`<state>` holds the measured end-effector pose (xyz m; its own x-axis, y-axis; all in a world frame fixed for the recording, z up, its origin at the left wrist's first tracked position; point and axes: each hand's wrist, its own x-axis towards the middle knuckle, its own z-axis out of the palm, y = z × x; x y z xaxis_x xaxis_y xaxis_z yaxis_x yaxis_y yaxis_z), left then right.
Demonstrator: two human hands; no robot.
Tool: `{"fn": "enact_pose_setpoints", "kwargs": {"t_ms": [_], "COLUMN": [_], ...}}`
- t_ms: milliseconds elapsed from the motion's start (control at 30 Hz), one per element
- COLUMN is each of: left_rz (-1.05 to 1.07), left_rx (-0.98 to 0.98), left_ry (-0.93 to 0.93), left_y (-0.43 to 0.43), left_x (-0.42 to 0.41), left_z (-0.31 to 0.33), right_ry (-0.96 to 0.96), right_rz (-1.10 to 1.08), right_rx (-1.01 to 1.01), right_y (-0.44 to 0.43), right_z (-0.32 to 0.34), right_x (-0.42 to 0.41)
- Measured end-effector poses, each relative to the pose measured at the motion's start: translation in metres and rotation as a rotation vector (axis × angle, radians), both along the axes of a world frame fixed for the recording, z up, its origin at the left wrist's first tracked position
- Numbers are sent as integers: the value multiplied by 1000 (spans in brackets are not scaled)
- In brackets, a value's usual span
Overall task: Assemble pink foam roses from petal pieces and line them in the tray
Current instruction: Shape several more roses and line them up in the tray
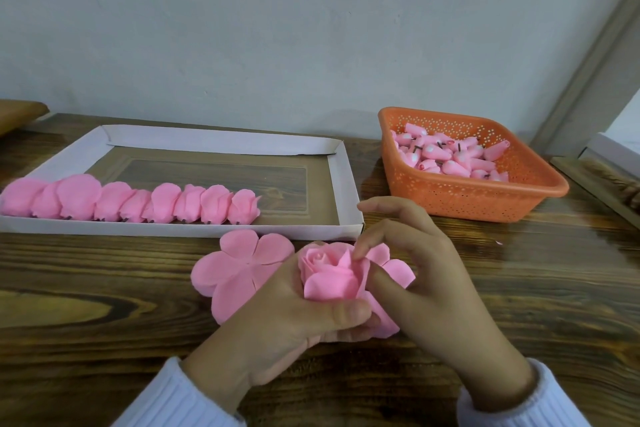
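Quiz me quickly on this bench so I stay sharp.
1. True or false: the basket is empty.
2. Which hand cups the rose from below? A. left hand B. right hand
3. Fill in: the finished roses line the tray's ___ edge.
Key: 1 false, it holds buds. 2 A; the right hand pinches the rose's petal. 3 near.
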<state>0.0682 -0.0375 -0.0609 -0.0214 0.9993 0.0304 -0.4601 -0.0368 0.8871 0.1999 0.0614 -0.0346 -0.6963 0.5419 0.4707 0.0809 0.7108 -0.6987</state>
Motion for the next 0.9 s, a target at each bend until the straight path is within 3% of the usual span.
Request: {"fn": "enact_pose_setpoints", "kwargs": {"t_ms": [267, 400, 667, 900], "left_rz": [31, 187, 312, 269], "left_rx": [35, -56, -72, -83], "left_ry": [145, 162, 295, 248], "left_y": [0, 4, 7, 7], "left_x": [2, 1, 2, 1], "left_z": [-2, -7, -5, -11], "right_ry": [31, 163, -26, -3], "right_rz": [-24, 102, 150, 67], "right_rx": [29, -88, 213, 220], "right_y": [-1, -1, -8, -6], "right_z": [-2, 2, -5, -7], "right_x": [-3, 2, -5, -5]}}
